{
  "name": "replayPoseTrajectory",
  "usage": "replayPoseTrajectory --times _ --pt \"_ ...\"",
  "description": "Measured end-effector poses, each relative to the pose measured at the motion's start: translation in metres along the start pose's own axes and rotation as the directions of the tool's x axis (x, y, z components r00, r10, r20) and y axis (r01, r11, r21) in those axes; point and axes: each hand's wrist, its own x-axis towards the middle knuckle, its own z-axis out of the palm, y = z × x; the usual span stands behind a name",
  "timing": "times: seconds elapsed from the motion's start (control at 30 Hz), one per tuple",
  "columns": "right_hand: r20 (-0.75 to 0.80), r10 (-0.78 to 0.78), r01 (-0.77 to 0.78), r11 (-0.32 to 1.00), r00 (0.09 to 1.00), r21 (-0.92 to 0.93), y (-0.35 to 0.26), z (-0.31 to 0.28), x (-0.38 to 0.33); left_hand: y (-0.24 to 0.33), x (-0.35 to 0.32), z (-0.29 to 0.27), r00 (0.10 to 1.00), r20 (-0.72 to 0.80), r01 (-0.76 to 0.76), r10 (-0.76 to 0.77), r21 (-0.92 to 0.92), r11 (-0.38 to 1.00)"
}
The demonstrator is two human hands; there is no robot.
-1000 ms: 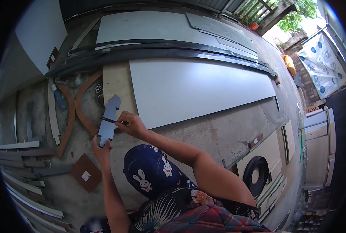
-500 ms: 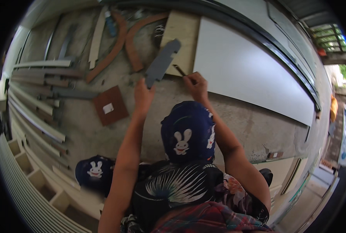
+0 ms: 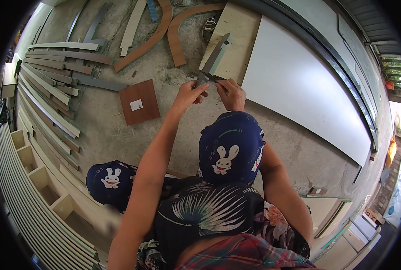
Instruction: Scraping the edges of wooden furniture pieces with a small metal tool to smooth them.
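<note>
My left hand (image 3: 191, 95) is closed round the near end of a flat grey notched board piece (image 3: 216, 58), which points away from me and is tilted nearly edge-on. Close beside it, my right hand (image 3: 232, 93) pinches a slim dark tool (image 3: 212, 77), whose tip is at the near end of the grey piece; its exact kind is not clear. Beyond the hands, a pale plywood board (image 3: 236, 36) lies on the floor under the far part of the grey piece. A large white panel (image 3: 299, 90) lies to the right.
A brown square board (image 3: 145, 92) with a white label lies left of my hands. Two curved brown pieces (image 3: 176, 45) rest farther off, near a wire coil (image 3: 209, 24). Several long strips (image 3: 56, 85) cover the left floor, beside a cream compartmented frame (image 3: 43, 180). My rabbit-printed knees (image 3: 229, 144) are below.
The grey piece has turned from showing its broad face to nearly edge-on. My hands have come closer together, bringing the dark tool to its near end. The view has shifted too.
</note>
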Motion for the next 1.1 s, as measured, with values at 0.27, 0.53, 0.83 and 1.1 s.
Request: replayPoseTrajectory --times 0.27,0.53,0.83,1.1 --pt "-0.033 -0.178 0.174 0.98 0.984 -0.098 0.013 0.007 0.006 0.003 -0.003 0.004 0.995 0.073 0.085 -0.071 -0.216 0.973" --pt "0.014 -0.19 0.19 0.982 0.982 0.0 0.008 0.002 0.001 -0.023 0.01 -0.022 0.97 0.238 0.19 -0.053 -0.6 0.777" --pt "-0.018 -0.15 0.151 0.987 0.989 0.047 0.007 0.005 0.002 -0.017 0.003 -0.01 0.942 0.318 0.303 -0.11 -0.663 0.684" --pt "0.047 -0.234 0.235 0.972 0.971 -0.006 0.009 0.001 0.0 -0.015 0.0 -0.01 0.941 0.311 0.322 -0.133 -0.699 0.638"
